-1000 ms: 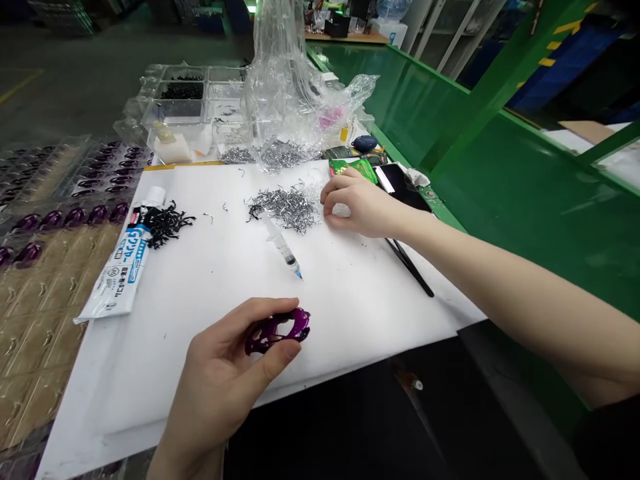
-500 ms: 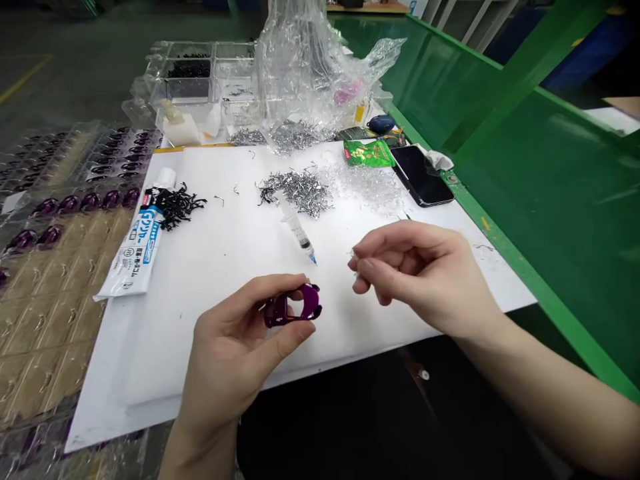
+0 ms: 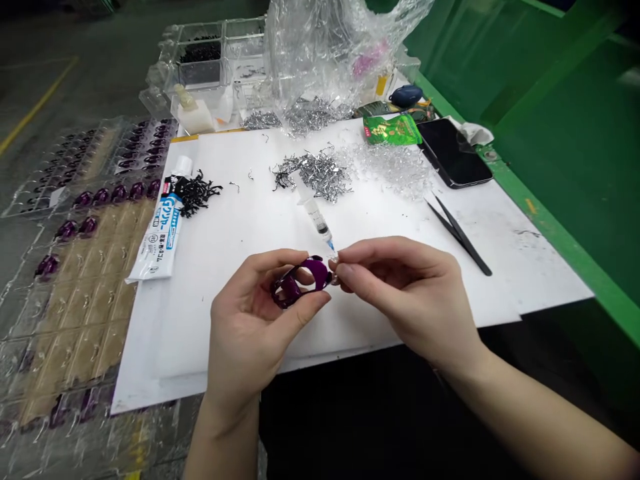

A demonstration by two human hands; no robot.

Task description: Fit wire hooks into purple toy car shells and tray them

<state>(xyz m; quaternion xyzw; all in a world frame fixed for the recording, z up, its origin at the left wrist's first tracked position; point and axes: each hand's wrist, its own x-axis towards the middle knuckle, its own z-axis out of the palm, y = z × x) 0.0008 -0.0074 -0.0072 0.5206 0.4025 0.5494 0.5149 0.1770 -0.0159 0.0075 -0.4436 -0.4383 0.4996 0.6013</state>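
Observation:
My left hand (image 3: 260, 307) holds a glossy purple frame-like part (image 3: 315, 272) between thumb and fingers, its opening facing up. My right hand (image 3: 400, 287) pinches a small clear piece (image 3: 334, 259) at the right end of the purple part; whether the two touch is too small to tell. Just beyond the fingertips, a syringe (image 3: 317, 219) with a blue tip lies on the white board (image 3: 235, 227). Behind it are a heap of small silver-black pieces (image 3: 320, 175) and a heap of clear pieces (image 3: 395, 170).
Black tweezers (image 3: 463, 239) and a phone (image 3: 457, 153) lie at the right. A glue tube (image 3: 159, 237) and black pieces (image 3: 197, 193) are at the left. Trays with purple parts (image 3: 100, 267) stand beyond the board. Behind are a green packet (image 3: 393, 130) and plastic film (image 3: 320, 60).
My right hand has moved left, bringing its clear piece up to the purple part. The purple part has turned slightly in my left hand. The view has shifted, and the tweezers now show fully.

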